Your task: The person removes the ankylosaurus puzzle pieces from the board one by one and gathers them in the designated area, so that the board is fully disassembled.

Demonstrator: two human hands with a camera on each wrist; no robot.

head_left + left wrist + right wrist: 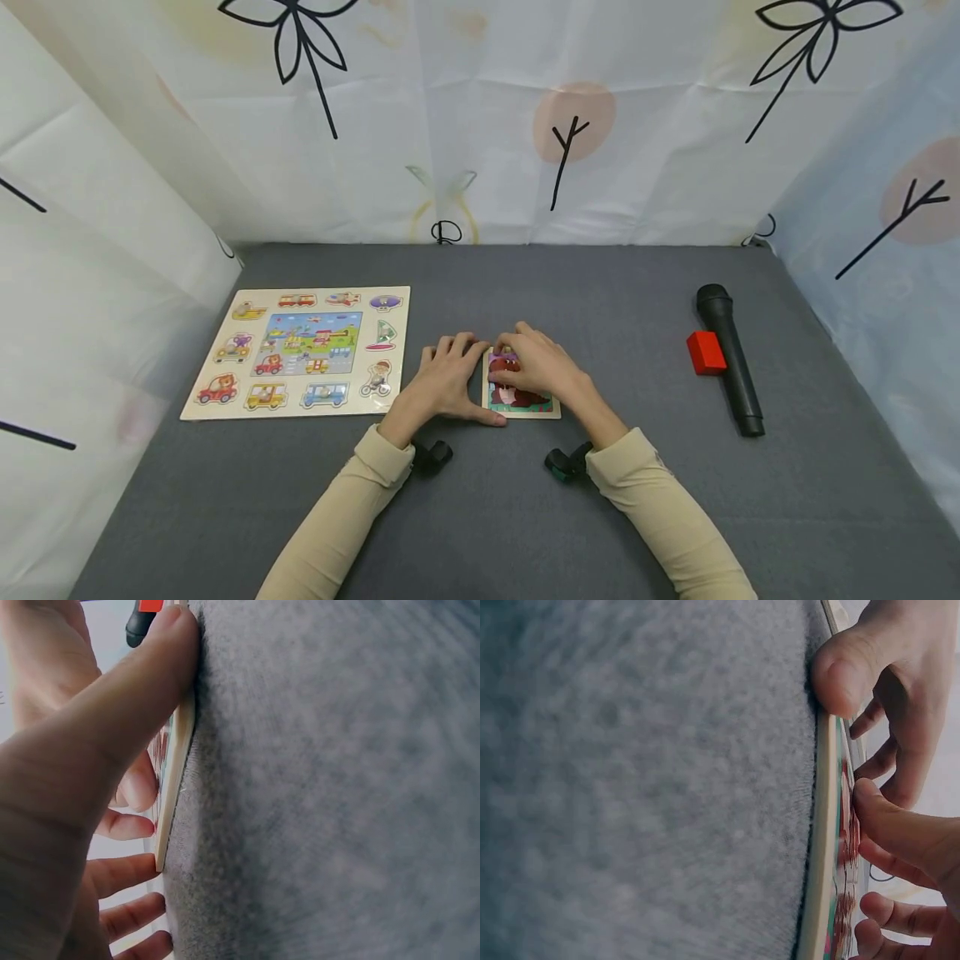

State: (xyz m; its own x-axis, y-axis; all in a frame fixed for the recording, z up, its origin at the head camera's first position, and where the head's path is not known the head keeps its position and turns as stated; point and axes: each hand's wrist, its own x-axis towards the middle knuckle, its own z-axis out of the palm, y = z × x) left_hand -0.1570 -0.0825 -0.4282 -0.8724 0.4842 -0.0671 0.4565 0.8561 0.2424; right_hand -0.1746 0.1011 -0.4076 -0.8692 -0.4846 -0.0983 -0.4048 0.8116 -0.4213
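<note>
A small wooden picture puzzle (pixel 517 410) with a brown-red animal lies flat between my hands. My left hand (pixel 444 385) is spread at its left side, the thumb (pixel 169 645) laid along the near edge and a fingertip against a corner. From the right, my right hand (pixel 542 365) reaches over the board with bent fingers. Its thumb (pixel 900 825) and forefinger pinch at a reddish puzzle piece (pixel 845 817) on the picture. The other fingers of that hand curl just above the surface. Part of the puzzle is hidden under the right hand.
A larger wooden vehicle puzzle board (pixel 315 408) lies to the left, close to the left hand. At the right, a black microphone (pixel 738 367) lies beside a red block (pixel 706 353). White printed cloth (pixel 495 192) stands behind the grey table (pixel 480 533).
</note>
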